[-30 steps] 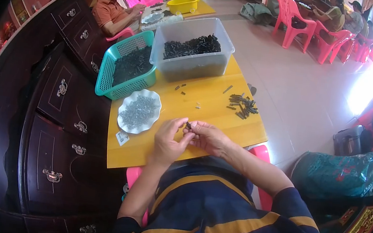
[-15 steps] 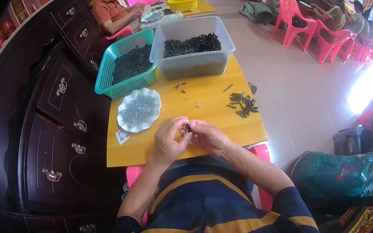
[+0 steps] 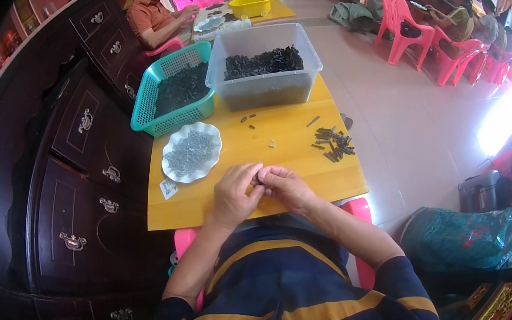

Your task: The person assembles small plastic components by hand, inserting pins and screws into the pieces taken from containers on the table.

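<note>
Over the near edge of the yellow table (image 3: pixel 231 205), my left hand (image 3: pixel 235 191) and my right hand (image 3: pixel 288 188) meet with fingertips pinched together. Between them is a small dark piece (image 3: pixel 259 177), mostly covered by the fingers. To the left of my hands lies a white scalloped plate (image 3: pixel 165 156) heaped with small transparent pieces (image 3: pixel 192 152). A loose pile of short dark sticks (image 3: pixel 334 144) is at the table's right. A few tiny dark bits (image 3: pixel 248 119) and pale bits (image 3: pixel 272 143) lie mid-table.
A teal basket (image 3: pixel 171 125) and a transparent tub (image 3: pixel 264 97), both holding many dark pieces, stand at the table's far side. Dark drawers (image 3: pixel 84 203) rise on the left. A person (image 3: pixel 152 16) sits beyond the basket. Pink chairs (image 3: pixel 406 31) stand at the far right.
The fingertips have closed further over the small dark piece, so less of it shows. Both hands otherwise stay in nearly the same place.
</note>
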{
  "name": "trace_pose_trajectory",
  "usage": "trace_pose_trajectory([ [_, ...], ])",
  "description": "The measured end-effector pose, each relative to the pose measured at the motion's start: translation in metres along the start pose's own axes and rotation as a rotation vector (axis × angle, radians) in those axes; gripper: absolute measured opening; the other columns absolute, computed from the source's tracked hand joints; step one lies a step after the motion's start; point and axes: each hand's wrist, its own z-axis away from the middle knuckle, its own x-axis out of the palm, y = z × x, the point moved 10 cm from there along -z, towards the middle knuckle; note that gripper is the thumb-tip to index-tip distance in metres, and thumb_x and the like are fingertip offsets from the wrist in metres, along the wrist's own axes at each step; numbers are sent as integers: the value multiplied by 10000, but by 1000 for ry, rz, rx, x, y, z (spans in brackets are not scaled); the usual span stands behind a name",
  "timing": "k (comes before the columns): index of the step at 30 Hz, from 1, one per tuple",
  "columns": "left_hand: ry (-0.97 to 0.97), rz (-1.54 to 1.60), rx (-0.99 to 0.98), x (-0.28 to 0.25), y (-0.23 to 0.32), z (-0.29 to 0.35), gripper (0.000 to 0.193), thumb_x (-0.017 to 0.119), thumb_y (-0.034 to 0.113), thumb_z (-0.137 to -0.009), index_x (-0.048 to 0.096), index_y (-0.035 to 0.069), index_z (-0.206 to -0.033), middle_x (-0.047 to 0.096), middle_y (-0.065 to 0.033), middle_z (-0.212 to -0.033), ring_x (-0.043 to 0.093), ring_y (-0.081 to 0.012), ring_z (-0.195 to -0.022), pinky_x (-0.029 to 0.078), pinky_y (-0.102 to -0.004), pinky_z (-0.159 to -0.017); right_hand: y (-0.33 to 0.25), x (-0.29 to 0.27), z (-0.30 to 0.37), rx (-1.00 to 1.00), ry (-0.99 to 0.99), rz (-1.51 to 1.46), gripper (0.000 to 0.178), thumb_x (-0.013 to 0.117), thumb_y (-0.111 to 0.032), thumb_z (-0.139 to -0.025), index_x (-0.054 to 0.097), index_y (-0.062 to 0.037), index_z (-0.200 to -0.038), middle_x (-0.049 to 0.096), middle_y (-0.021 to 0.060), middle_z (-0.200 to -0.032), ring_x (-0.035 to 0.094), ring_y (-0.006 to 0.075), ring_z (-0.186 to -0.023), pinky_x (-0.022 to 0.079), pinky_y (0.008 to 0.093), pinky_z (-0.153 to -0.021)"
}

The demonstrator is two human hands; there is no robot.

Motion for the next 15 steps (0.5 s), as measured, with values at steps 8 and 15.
trace_pose_trajectory([
  [8,15,-12,-12,-7,-1,-3,353,801,81,-782,677,29,-1108,712,-134,-1020,680,-339,-906,551,-414,-790,7,-16,-5,-8,20,10,279,576,-296,-1062,715,-66,-1132,731,27,-1054,673,106,-971,530,263,-854],
  [15,22,18,-4,-16,7,-6,289,803,107,-804,670,37,-1051,712,-132,-986,675,-345,-879,541,-416,-762,0,-28,-5,20,117,67,344,506,-330,-1085,708,-58,-1145,739,30,-1087,684,110,-942,529,271,-851],
])
